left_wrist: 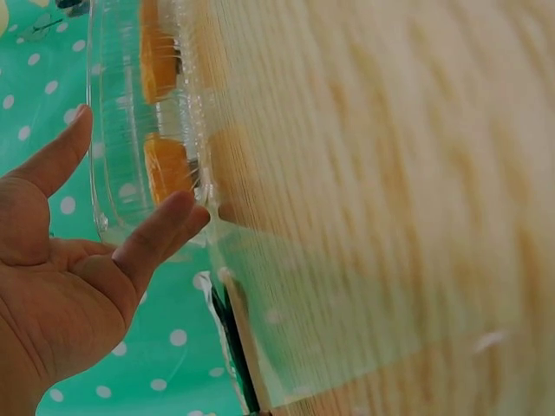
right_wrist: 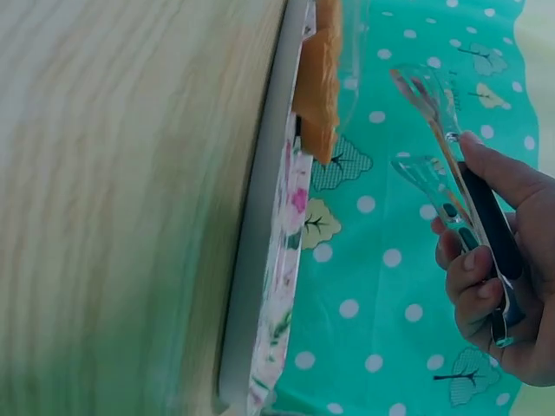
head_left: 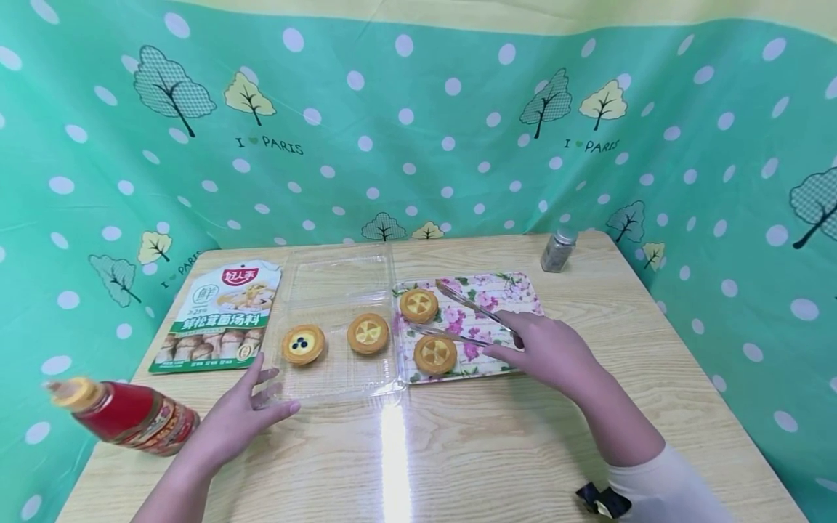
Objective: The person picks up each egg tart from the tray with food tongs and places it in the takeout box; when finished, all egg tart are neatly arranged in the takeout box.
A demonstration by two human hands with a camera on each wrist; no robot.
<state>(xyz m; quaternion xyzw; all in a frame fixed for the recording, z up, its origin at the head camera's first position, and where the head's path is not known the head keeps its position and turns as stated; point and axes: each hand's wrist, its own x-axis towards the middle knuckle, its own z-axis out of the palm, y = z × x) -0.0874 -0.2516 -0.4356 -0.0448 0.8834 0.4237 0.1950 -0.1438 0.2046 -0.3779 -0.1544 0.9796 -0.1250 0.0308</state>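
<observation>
My right hand [head_left: 546, 349] grips a pair of metal tongs [head_left: 482, 311] with dark handles, their tips spread above a floral tray [head_left: 513, 290]. Two egg tarts lie on that tray, a rear tart [head_left: 418, 306] and a front tart [head_left: 435, 356]. Beside it stands a clear plastic box [head_left: 336, 370], lid folded back, holding a tart with dark berries [head_left: 312, 338] and a tart with pale pieces [head_left: 368, 333]. My left hand [head_left: 237, 415] is at the box's front left corner, fingers spread and thumb apart; whether it touches the box I cannot tell.
Behind my left hand lies a green and white food packet [head_left: 216, 312]. A red sauce bottle [head_left: 140, 418] with a yellow cap is at the left. A small spice jar [head_left: 559, 250] stands at the back right. Polka-dot cloth [head_left: 418, 145] hangs round the table.
</observation>
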